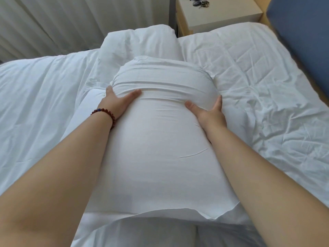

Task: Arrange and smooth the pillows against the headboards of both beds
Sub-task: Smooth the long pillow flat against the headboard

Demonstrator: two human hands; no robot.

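A plump white pillow [160, 139] fills the middle of the view, lengthwise away from me, resting on another white pillow or bedding below it. My left hand [118, 102] grips its left side, thumb on top, fingers tucked underneath. My right hand [211, 111] grips its right side the same way. Where my thumbs press, the pillowcase bunches into folds. A second white pillow [140, 41] lies beyond it, at the bed's far edge. A bead bracelet [106, 114] circles my left wrist.
A wrinkled white sheet [258, 82] covers the mattress on the right, and a white duvet [39, 97] lies on the left. A beige nightstand [219, 13] with keys stands at the top. A blue headboard [302, 41] runs along the right edge. White curtains [62, 18] hang at the upper left.
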